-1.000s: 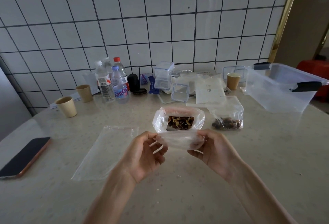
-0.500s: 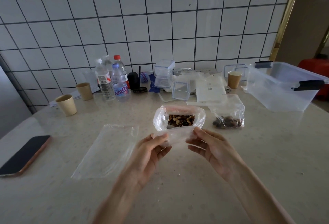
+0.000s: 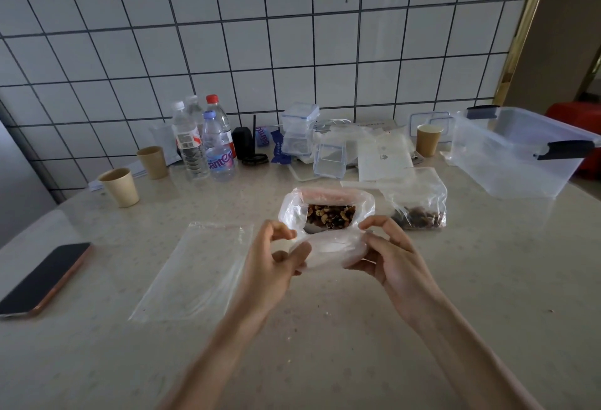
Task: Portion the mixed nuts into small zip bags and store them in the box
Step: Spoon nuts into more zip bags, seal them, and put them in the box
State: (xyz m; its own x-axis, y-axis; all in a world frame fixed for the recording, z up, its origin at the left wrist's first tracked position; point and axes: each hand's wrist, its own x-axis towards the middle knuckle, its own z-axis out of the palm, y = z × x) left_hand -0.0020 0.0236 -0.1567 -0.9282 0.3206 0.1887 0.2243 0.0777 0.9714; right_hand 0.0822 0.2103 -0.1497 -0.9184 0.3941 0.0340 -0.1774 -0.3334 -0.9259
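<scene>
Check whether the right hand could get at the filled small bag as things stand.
Probably yes: the filled bag lies just beyond the right hand with bare table between, but the hand would first have to release the empty bag.

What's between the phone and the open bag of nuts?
In the head view, an empty flat zip bag lies on the table between the phone and the open bag of mixed nuts.

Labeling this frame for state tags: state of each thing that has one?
small zip bag: empty, held by both hands
left hand: pinching the bag
right hand: gripping the bag
nut bag: open, nuts inside
portioned bag: nuts inside, on the table
storage box: lid off, looks empty
flat bag: empty, lying flat
</scene>
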